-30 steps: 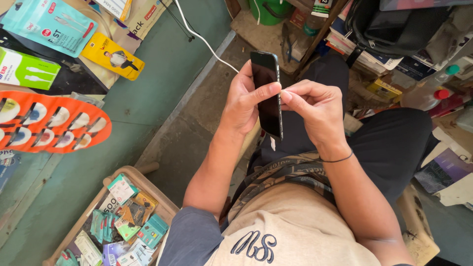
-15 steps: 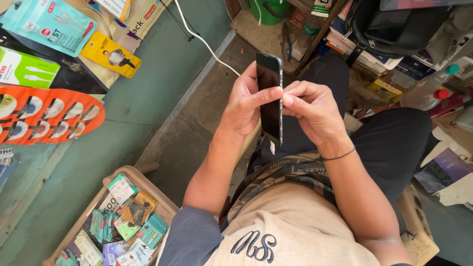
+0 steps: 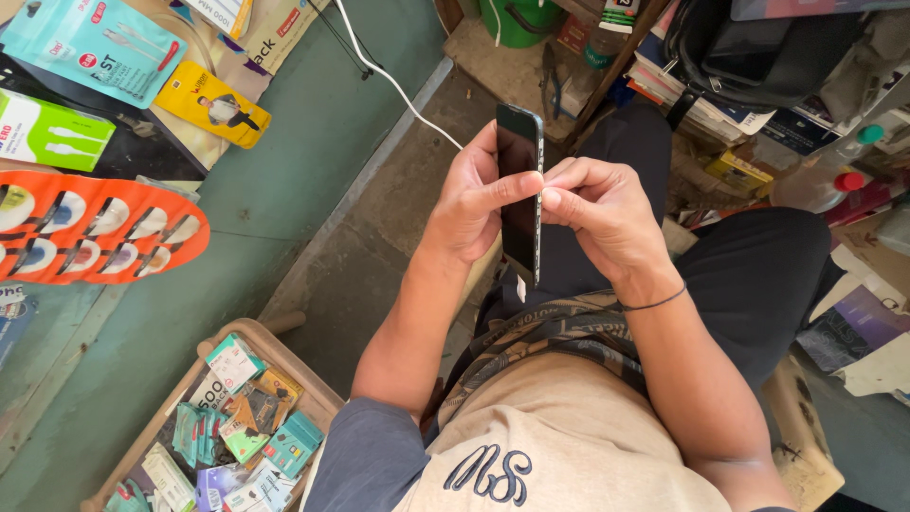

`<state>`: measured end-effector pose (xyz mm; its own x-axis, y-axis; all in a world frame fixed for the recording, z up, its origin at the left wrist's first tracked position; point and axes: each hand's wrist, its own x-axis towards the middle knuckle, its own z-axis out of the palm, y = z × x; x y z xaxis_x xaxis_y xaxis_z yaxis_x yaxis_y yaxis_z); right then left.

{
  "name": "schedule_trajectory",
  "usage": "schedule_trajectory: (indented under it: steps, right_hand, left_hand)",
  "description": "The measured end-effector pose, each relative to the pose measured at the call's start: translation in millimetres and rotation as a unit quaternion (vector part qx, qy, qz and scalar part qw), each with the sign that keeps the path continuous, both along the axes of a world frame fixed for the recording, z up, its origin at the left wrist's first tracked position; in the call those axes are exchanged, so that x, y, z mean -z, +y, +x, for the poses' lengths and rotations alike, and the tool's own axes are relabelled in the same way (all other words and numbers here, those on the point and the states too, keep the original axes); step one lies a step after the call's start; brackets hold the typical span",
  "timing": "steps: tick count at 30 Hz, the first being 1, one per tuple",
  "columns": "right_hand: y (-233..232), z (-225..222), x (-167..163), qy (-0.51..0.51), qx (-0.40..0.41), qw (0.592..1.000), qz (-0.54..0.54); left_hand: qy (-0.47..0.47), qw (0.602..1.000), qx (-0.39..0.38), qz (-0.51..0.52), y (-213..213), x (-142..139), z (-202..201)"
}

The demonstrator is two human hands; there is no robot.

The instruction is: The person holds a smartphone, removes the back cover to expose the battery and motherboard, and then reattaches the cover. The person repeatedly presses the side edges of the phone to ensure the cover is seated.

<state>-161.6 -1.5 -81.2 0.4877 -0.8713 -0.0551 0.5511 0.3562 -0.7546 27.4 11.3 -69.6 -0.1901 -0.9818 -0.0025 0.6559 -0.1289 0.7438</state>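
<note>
— Two hands are up in the middle. What are they doing?

— Both are on a black phone. The left hand is wrapped around it from the left side, with the thumb pressed across the dark screen. The phone stands almost straight up, over the lap.

— And the other one?

— The right hand has its fingers curled tight together. Its fingertips pinch at the right edge of the phone, right next to the left thumb. So both hands are closed on the phone.

— Is anything on the wrist?

— Yes, a thin black band goes around the right wrist.

— What is near the phone?

— A white cable runs over the grey floor behind the left hand. Below the left arm is a wooden tray full of small colourful packs. Far to the left lies an orange card with rows of round things. Up on the right is a black bag on some stacked books.
</note>
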Motion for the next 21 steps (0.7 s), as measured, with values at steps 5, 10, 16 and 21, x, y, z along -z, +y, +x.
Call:
schedule_trajectory:
  steps: [5,10,16,21]
  right_hand:
    - [4,-1,-5,0.002,0.013,1.0,-0.004]
    - [4,-2,-7,0.016,0.025,0.999,-0.031]
    - [6,-1,-10,0.074,0.065,0.988,-0.119]
    - [7,-7,-19,0.067,0.028,0.991,-0.111]
  left_hand:
    - [-0.01,1.0,-0.01,-0.005,1,-3,-1]
    - [-0.015,1.0,-0.014,-0.012,2,-6,-2]
    - [-0.012,1.0,-0.019,-0.007,2,-8,-2]
    - [-0.029,0.998,-0.052,-0.025,4,-11,-3]
